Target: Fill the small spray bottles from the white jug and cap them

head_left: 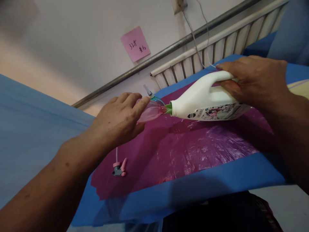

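Note:
My right hand (258,77) is wrapped round the handle of a white detergent jug (212,96), which is tipped on its side with its mouth to the left. The jug's green pour spout (168,109) meets the neck of a clear pink spray bottle (152,110). Around that bottle my left hand (120,116) is closed, and its fingers cover part of it. Behind the bottle shows a teal thing (155,98) with a grey tip, partly hidden. A pink and grey trigger spray head (119,167) with its tube lies on the sheet below my left hand.
A shiny purple plastic sheet (188,151) covers part of the blue table (205,182). At the back are a white radiator (217,48), a metal pipe (159,58) and a hanging white cable (193,32). A pink note (135,44) sticks to the wall. Blue cloth (36,129) hangs at left.

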{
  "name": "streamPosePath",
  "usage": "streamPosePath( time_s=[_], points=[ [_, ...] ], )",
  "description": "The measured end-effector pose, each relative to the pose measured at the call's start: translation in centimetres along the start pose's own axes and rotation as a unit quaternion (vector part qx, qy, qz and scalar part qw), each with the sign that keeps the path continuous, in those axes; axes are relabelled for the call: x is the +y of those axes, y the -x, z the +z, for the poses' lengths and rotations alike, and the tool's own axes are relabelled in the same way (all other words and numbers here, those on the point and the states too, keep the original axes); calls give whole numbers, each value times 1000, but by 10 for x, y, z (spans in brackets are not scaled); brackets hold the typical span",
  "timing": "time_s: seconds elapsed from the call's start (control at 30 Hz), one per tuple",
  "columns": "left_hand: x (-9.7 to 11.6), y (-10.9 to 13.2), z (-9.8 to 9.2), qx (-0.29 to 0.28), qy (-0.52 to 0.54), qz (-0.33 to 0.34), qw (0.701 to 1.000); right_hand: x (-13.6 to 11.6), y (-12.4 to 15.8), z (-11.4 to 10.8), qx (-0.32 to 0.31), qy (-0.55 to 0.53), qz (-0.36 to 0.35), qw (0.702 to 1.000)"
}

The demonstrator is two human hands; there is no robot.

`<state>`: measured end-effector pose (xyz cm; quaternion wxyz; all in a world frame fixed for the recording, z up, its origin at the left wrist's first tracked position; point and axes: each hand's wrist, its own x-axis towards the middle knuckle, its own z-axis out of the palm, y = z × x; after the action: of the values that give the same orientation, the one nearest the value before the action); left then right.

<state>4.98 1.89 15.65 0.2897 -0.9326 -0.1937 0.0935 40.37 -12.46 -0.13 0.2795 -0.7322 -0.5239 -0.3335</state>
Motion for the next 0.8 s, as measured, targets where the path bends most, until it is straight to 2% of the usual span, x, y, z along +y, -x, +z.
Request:
streamPosePath(
  time_s=[0.8],
  points=[
    [8,-10,-19,0,-41,20,999,2,2,1,10,-6,-1,1000]
  ],
)
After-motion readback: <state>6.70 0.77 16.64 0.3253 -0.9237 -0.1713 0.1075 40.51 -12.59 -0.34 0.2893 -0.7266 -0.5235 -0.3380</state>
